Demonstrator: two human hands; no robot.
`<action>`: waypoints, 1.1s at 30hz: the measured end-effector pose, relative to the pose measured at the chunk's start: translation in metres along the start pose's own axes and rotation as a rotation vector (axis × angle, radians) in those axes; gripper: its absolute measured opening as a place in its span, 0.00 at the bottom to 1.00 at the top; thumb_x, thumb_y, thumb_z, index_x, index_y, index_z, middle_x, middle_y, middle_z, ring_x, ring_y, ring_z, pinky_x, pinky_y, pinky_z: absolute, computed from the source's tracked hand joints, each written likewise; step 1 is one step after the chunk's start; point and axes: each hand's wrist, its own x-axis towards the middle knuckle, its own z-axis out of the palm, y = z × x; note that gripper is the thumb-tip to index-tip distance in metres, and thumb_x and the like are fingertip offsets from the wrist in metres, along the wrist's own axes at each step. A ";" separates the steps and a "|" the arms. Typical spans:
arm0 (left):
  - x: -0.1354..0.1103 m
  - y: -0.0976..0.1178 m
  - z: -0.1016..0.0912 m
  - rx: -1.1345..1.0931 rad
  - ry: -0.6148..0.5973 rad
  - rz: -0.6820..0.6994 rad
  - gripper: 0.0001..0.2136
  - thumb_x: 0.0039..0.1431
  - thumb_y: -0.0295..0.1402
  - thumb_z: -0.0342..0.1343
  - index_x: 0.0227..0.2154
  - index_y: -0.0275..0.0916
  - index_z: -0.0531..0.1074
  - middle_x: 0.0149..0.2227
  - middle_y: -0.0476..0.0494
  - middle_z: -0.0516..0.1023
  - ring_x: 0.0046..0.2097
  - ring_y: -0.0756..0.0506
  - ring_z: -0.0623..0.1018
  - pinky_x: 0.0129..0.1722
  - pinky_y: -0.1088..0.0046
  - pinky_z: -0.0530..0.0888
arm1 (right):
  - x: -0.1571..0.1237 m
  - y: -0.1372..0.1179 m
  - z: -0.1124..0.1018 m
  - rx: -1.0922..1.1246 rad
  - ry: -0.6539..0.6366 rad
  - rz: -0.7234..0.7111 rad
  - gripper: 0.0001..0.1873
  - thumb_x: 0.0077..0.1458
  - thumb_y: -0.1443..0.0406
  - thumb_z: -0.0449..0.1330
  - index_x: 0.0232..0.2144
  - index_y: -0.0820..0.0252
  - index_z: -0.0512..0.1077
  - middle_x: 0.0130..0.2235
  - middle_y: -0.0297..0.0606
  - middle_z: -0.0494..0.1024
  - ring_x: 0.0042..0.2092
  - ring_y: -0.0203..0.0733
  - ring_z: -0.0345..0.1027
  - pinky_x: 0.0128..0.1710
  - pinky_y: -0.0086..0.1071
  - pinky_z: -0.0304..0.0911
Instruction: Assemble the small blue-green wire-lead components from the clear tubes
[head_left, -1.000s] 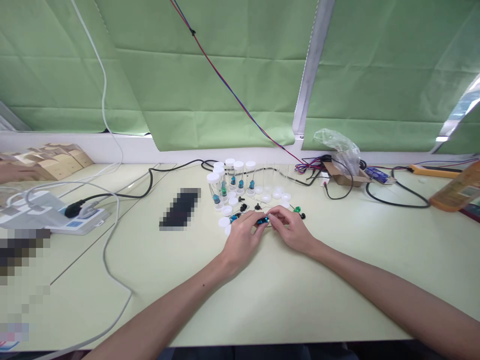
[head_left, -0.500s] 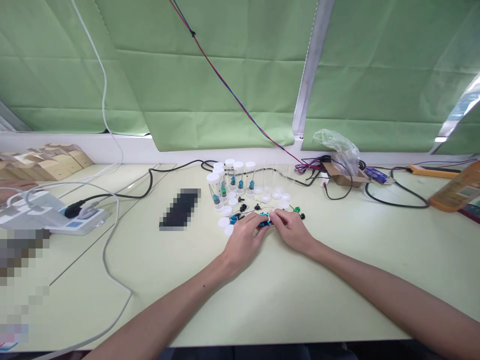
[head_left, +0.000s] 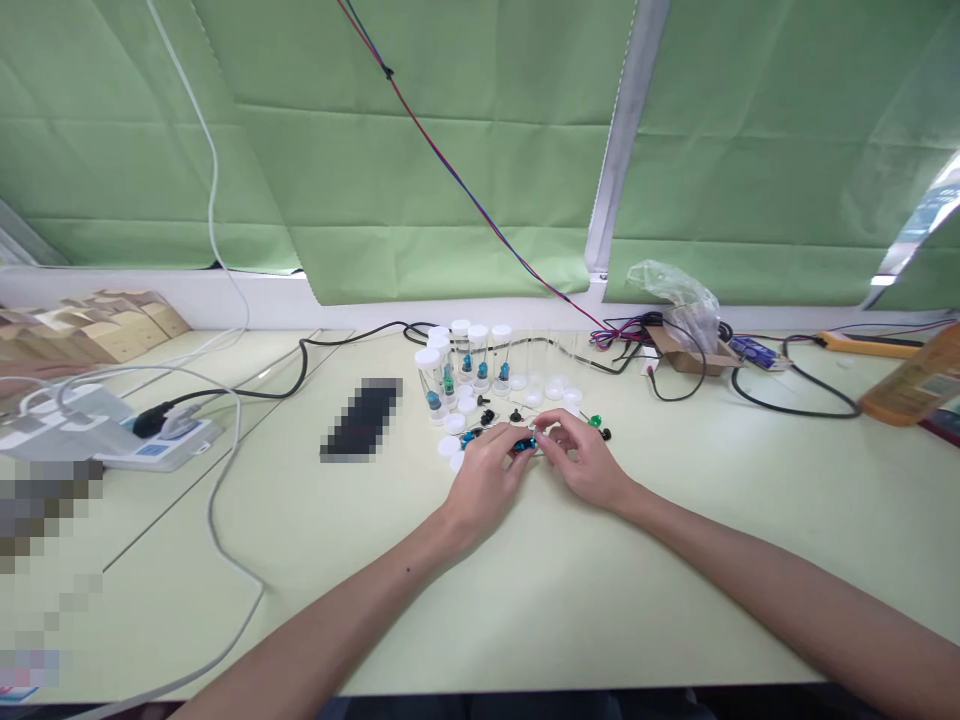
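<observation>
My left hand [head_left: 484, 475] is closed on a small shiny blue and black part [head_left: 527, 443], whose exact kind I cannot make out. From the right, my right hand [head_left: 587, 465] brings its bent fingertips up to the same part; whether they grip anything is hidden. Just beyond both hands lie small black pieces [head_left: 516, 415] with thin stems. A green piece [head_left: 595, 420] rests past my right hand. Another blue piece [head_left: 469, 437] lies beside my left fingers, near loose white caps [head_left: 454, 424]. Behind stand white-capped transparent tubes [head_left: 480, 352] containing blue or green pieces.
Uncapped transparent tubes [head_left: 538, 352] stand behind the hands. A dark pixelated rectangle [head_left: 364, 420] appears at left, near a white power strip [head_left: 161, 445] with cables. At right are a cardboard box [head_left: 694, 355] holding a plastic bag, a black cable [head_left: 787, 408] and an orange bottle [head_left: 915, 378].
My right fingers have drawn up and bent more at the right end of the blue and black part, which now shows less. My left hand stays nearly in place.
</observation>
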 end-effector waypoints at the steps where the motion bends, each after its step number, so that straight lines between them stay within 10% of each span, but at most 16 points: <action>1: 0.000 0.000 0.000 -0.002 -0.005 0.000 0.07 0.59 0.23 0.56 0.38 0.40 0.74 0.37 0.45 0.79 0.38 0.47 0.77 0.37 0.70 0.73 | 0.000 0.000 0.000 0.000 -0.004 -0.004 0.11 0.64 0.59 0.53 0.44 0.57 0.67 0.40 0.40 0.74 0.30 0.36 0.67 0.29 0.32 0.65; 33: -0.001 0.004 -0.001 0.053 -0.201 -0.061 0.10 0.62 0.27 0.50 0.44 0.41 0.74 0.40 0.43 0.77 0.40 0.44 0.76 0.40 0.66 0.74 | -0.002 -0.001 0.001 -0.094 0.010 0.009 0.09 0.66 0.60 0.48 0.40 0.57 0.66 0.28 0.33 0.70 0.28 0.37 0.65 0.29 0.31 0.60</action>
